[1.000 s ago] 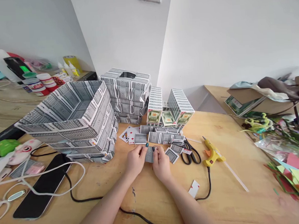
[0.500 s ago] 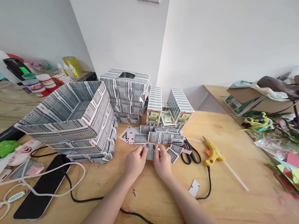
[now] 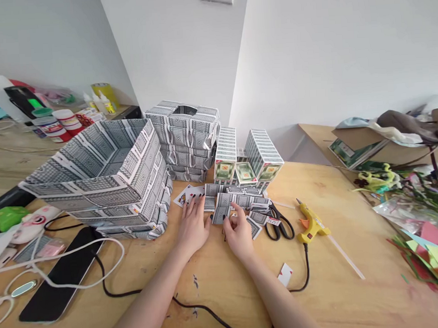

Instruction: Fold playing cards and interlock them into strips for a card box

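My right hand [image 3: 239,232] pinches a grey-backed playing card [image 3: 221,208] at its right side, thumb in front, and the card is tilted up. My left hand [image 3: 192,227] reaches forward with its fingers stretched out over the face-up playing cards [image 3: 183,197]; its fingertips cover part of them. Behind both hands, folded grey cards [image 3: 240,201] stand in a row. A loose card [image 3: 254,226] lies right of my right hand, beside black-handled scissors [image 3: 283,224].
A large card-built box [image 3: 138,189] stands left, and another [image 3: 187,141] behind it. Boxed decks [image 3: 265,153] are stacked at the back. A yellow glue gun [image 3: 311,225] lies right, its black cable running under my arms. A phone [image 3: 58,280] and craft scraps [image 3: 431,249] flank the table.
My left hand has let go of the card and moved left and forward, its fingers now stretched over the face-up cards. The card stays in my right hand, now tilted more upright.
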`<state>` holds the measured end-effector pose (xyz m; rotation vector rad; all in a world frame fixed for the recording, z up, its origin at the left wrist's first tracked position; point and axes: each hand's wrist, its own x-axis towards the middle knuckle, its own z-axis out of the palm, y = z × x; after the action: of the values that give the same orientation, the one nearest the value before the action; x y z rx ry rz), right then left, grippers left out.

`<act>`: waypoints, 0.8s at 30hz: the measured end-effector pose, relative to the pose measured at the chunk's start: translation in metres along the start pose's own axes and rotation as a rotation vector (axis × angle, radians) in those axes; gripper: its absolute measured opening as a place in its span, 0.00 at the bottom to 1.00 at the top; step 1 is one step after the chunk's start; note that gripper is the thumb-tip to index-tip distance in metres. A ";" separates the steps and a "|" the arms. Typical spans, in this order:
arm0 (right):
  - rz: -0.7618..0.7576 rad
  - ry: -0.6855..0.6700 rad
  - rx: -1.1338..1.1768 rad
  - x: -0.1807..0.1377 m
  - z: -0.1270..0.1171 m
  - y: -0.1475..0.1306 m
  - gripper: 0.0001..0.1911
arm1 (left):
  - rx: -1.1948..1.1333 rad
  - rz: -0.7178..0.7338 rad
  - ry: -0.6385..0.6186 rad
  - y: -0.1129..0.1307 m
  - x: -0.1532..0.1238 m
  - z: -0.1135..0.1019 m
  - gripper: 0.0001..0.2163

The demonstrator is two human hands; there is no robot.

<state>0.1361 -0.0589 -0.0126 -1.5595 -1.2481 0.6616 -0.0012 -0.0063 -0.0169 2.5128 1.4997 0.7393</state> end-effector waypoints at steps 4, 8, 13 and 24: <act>0.007 0.002 0.011 0.000 0.000 -0.001 0.18 | 0.009 -0.005 0.014 0.000 0.000 -0.003 0.22; -0.003 -0.003 0.030 0.000 -0.001 -0.003 0.15 | -0.012 0.017 0.011 -0.002 0.001 -0.002 0.18; 0.004 -0.012 0.039 0.001 -0.001 -0.004 0.11 | -0.113 -0.011 0.056 -0.005 0.001 0.002 0.18; 0.006 -0.015 0.079 -0.002 -0.005 -0.007 0.09 | -0.465 -0.052 0.128 0.007 0.001 -0.020 0.21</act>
<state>0.1373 -0.0631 -0.0050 -1.4968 -1.2148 0.7197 -0.0047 -0.0117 0.0034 2.1071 1.2422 1.1095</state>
